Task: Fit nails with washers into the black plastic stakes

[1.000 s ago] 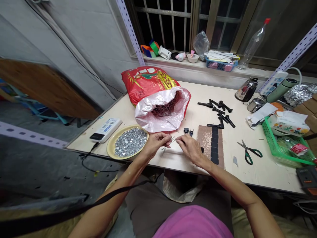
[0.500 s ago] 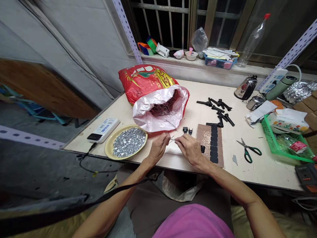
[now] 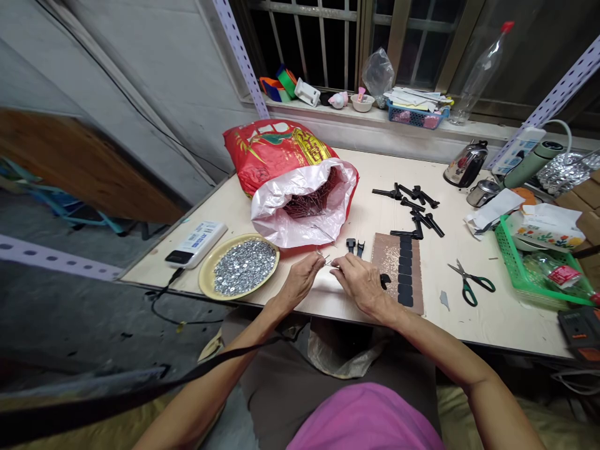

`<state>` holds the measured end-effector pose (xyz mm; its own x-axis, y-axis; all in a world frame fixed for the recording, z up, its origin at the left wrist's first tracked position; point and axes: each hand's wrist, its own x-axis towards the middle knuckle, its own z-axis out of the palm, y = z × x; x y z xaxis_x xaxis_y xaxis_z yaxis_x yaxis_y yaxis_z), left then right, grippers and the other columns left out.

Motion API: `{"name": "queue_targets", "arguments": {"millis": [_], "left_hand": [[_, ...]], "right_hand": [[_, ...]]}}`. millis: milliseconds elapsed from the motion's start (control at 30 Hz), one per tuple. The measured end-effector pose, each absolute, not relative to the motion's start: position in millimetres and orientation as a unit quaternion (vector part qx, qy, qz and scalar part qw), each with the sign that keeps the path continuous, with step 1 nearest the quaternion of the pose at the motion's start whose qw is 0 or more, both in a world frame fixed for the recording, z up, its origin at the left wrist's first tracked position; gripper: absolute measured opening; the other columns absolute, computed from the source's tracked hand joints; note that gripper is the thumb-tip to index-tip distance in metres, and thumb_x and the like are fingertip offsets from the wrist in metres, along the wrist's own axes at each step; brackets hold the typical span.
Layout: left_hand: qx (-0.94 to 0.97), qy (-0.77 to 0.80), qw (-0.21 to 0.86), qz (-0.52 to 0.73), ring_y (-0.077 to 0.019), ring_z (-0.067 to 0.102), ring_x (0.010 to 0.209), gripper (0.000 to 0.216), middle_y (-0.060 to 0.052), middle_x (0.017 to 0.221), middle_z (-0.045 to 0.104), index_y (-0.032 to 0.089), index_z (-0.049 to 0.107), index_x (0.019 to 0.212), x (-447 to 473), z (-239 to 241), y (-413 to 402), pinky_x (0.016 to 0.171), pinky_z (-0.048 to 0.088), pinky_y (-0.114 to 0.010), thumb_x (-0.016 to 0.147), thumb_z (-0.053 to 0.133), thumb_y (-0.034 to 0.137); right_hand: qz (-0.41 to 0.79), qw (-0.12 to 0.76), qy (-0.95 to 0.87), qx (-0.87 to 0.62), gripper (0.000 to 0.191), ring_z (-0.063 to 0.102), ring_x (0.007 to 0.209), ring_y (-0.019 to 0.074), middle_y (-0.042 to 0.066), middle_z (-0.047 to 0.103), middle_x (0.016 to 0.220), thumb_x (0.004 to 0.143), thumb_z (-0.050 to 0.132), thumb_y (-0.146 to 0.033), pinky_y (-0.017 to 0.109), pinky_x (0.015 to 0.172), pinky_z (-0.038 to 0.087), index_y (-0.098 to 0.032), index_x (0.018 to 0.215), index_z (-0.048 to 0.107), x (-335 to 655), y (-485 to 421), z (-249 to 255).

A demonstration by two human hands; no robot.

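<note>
My left hand (image 3: pixel 300 280) is closed in a pinch over the front of the table, with small thin metal bits poking out at its fingertips. Facing it, my right hand (image 3: pixel 362 284) pinches a thin metal pin, its tip pointing at the left fingertips; its exact kind is too small to tell. Left of the hands stands a yellow dish (image 3: pixel 206 289) full of small silvery washers. Behind them a red bag (image 3: pixel 276 156) lies with its mouth open, showing many thin dark-red metal rods (image 3: pixel 307 203). Two black plastic parts (image 3: pixel 355 247) lie just beyond my right hand.
A brown board (image 3: pixel 380 247) carries a row of black pads (image 3: pixel 405 275). Black plastic pieces (image 3: pixel 415 212) lie behind it. Scissors (image 3: pixel 469 284) and a green basket (image 3: pixel 515 269) sit to the right. A white power bank (image 3: pixel 199 244) with a cable is at the left edge.
Both hands stay nearly in place, still pinching. The fingertips have shifted slightly, and the gap between the thin metal pieces looks a little wider.
</note>
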<state>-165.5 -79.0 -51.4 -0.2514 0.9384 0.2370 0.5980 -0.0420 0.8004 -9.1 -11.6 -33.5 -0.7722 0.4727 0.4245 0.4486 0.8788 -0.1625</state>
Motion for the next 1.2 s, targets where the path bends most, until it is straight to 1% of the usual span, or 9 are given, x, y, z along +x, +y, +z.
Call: {"name": "queue_targets", "arguments": {"millis": [167,300,433,667,833,967,1067,1133,1200], "left_hand": [[0.597,0.654,0.17,0.433,-0.014,0.044,0.062,0.024,0.001,0.065,0.046,0.023,0.042,0.068,-165.2,-56.4,-78.0,0.063,0.04,-0.024,0.088,0.038,0.035],[0.617,0.638,0.161,0.432,-0.0126,0.041,0.058,0.025,0.003,0.063,0.041,0.023,0.039,0.069,-164.7,-57.4,-78.4,0.059,0.039,-0.023,0.09,0.035,0.035],[0.622,0.63,0.158,0.437,-0.0116,0.037,0.056,0.026,0.005,0.062,0.037,0.023,0.037,0.068,-161.8,-57.5,-79.7,0.056,0.037,-0.022,0.091,0.034,0.036],[0.615,0.634,0.173,0.436,-0.0114,0.039,0.057,0.027,0.005,0.063,0.038,0.023,0.039,0.069,-160.5,-55.2,-79.3,0.057,0.038,-0.022,0.09,0.033,0.039],[0.613,0.643,0.191,0.417,-0.012,0.04,0.058,0.028,0.005,0.063,0.039,0.023,0.039,0.069,-161.5,-54.1,-79.3,0.059,0.038,-0.023,0.09,0.033,0.041],[0.623,0.634,0.2,0.413,-0.0125,0.04,0.059,0.028,0.004,0.063,0.04,0.023,0.04,0.069,-159.4,-54.3,-80.6,0.06,0.038,-0.023,0.089,0.032,0.04],[0.614,0.638,0.217,0.411,-0.0124,0.04,0.059,0.027,0.004,0.063,0.04,0.023,0.04,0.07,-159.7,-53.2,-81.2,0.061,0.038,-0.023,0.088,0.033,0.04],[0.6,0.648,0.23,0.409,-0.0122,0.039,0.058,0.026,0.005,0.063,0.038,0.023,0.04,0.069,-161.0,-52.2,-81.1,0.06,0.037,-0.023,0.087,0.034,0.041],[0.589,0.654,0.244,0.408,-0.012,0.039,0.058,0.027,0.005,0.062,0.037,0.023,0.04,0.068,-162.2,-51.6,-80.6,0.059,0.036,-0.023,0.086,0.035,0.043]], "right_hand": [[0.007,0.201,-0.946,-0.254,0.025,0.059,0.068,0.0131,0.002,0.066,0.076,0.097,0.046,-0.031,0.026,0.057,0.032,-0.019,0.086,0.065,-10.3,-13.5,-32.7],[0.035,0.195,-0.946,-0.257,0.019,0.06,0.073,0.0122,0.003,0.066,0.086,0.097,0.047,-0.029,0.024,0.059,0.034,-0.018,0.095,0.063,-10.3,-15.0,-32.2],[0.022,0.188,-0.949,-0.251,0.026,0.058,0.073,0.0136,0.005,0.064,0.082,0.098,0.042,-0.029,0.025,0.06,0.034,-0.018,0.088,0.063,-10.7,-15.4,-31.5],[0.169,0.169,-0.932,-0.273,0.019,0.059,0.075,0.0127,0.002,0.063,0.087,0.097,0.045,-0.031,0.022,0.06,0.037,-0.02,0.097,0.06,-8.2,-12.0,-32.0],[0.127,0.19,-0.941,-0.25,0.021,0.057,0.075,0.014,0.005,0.062,0.084,0.097,0.044,-0.026,0.024,0.063,0.037,-0.017,0.088,0.061,-6.7,-10.9,-34.2],[0.248,0.161,-0.917,-0.267,0.022,0.056,0.069,0.0115,0.001,0.061,0.077,0.098,0.041,-0.024,0.022,0.061,0.038,-0.018,0.087,0.06,-6.7,-8.0,-32.0],[0.312,0.191,-0.9,-0.237,0.011,0.058,0.081,0.0127,0.003,0.061,0.091,0.093,0.052,-0.025,0.023,0.07,0.044,-0.018,0.098,0.057,-5.3,-6.3,-31.8],[0.286,0.213,-0.909,-0.217,0.013,0.057,0.085,0.0142,0.005,0.058,0.098,0.09,0.055,-0.023,0.025,0.073,0.046,-0.017,0.102,0.057,-4.5,-6.8,-34.9],[0.238,0.208,-0.924,-0.215,0.013,0.056,0.081,0.0142,0.005,0.057,0.094,0.093,0.048,-0.019,0.025,0.07,0.045,-0.018,0.099,0.059,-4.4,-7.9,-39.9]]}}
